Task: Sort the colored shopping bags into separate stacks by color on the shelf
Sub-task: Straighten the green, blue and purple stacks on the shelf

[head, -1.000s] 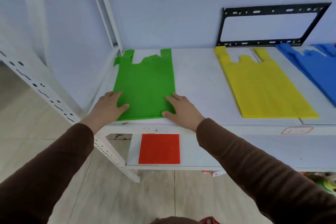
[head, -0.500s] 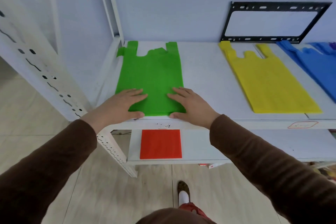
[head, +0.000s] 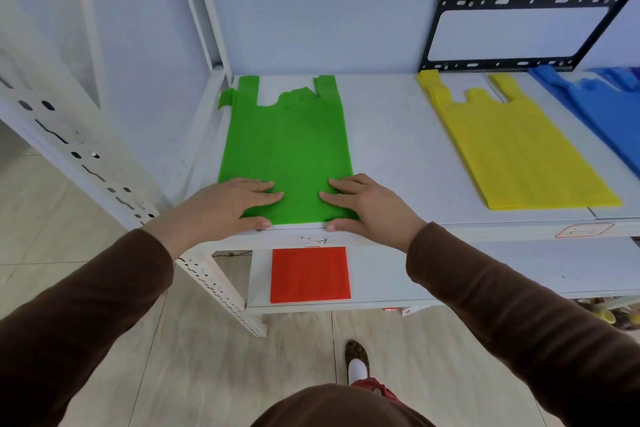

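While both arms are reaching forward in brown sleeves, the left hand (head: 228, 203) is lying palm-down on the near left corner of the green bags (head: 287, 149), fingers straight and together, thumb hooking over the front edge of the shelf (head: 391, 149). Right hand (head: 367, 204) is mirroring it on the near right corner, fingers flat and pointing inward, thumb at the shelf lip. Neither hand is clenching or pinching; both are pressing flat on the fabric.

Green bags are sitting at the left end of the upper shelf, handles pointing toward the wall. Material is looking like matte non-woven fabric, vest-cut with two handle straps; ragged, offset edges at the handles are showing more than one layer, exact count not readable.

Yellow bags (head: 519, 149) are lying well apart to the right, same cut, angled slightly, layered edges showing along the near end. Blue bags (head: 602, 114) are lying further right, partly cut off by the frame edge.

Count: three coloured stacks on the upper shelf. One flat red square (head: 310, 274) is resting on the lower shelf, under the green stack. One black metal bracket (head: 519, 31) is leaning against the wall behind the yellow stack.
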Demonstrator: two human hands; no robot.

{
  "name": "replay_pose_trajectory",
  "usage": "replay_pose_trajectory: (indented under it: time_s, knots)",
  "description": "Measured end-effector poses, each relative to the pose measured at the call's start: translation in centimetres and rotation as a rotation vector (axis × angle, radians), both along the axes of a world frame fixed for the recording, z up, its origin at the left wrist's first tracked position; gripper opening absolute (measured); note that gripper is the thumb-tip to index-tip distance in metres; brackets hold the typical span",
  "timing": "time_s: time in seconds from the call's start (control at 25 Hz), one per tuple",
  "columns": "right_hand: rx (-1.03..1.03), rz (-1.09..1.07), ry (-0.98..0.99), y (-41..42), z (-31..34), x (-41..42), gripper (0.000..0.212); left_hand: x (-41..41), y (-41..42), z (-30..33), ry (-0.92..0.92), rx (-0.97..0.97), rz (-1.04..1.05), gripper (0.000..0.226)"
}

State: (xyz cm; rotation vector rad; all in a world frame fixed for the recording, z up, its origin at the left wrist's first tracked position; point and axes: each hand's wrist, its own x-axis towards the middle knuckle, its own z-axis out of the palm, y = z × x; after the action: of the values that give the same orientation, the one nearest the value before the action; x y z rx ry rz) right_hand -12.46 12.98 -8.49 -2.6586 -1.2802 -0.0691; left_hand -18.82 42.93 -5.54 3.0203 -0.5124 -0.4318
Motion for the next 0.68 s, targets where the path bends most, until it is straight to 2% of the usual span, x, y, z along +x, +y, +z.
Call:
replay_pose_trajectory:
  time_s: [0.16, 0.44, 0.68]
  knots:
    - [0.065, 0.003, 0.026, -0.1, -0.3, -0.1, 0.06, -0.3, 0.6, -0.1, 0.023, 0.008, -0.025, 0.06]
    - [0.038, 0.0, 0.0, 0.0, -0.1, 0.4, 0.051, -0.2, 1.3, -0.1, 0.02, 0.008, -0.049, 0.052]
    - [0.109, -0.043, 0.112, 0.3, 0.5, 1.3, 0.047, 0.3, 0.7, 0.6, 0.046, -0.068, 0.026, 0.052]
